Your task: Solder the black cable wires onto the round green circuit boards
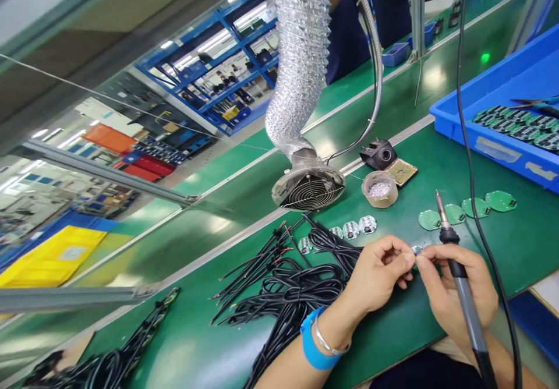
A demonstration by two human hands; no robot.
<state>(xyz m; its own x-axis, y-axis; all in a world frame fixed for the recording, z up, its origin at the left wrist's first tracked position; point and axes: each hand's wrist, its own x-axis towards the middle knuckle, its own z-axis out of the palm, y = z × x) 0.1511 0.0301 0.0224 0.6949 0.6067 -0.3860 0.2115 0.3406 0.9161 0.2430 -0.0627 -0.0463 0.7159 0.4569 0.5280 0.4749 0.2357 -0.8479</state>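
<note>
Green four-board row, one soldering iron

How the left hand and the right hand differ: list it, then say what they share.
The left hand has a blue band and a metal bracelet at its wrist; the right hand shows neither.
The right hand carries a soldering iron, tip up; the left hand has none.
Both are bare and pinch at a small item, too small to identify.

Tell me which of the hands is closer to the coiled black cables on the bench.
Left. The left hand is just beside the coiled black cables; the right hand, with the soldering iron, is farther off to their right.
</note>
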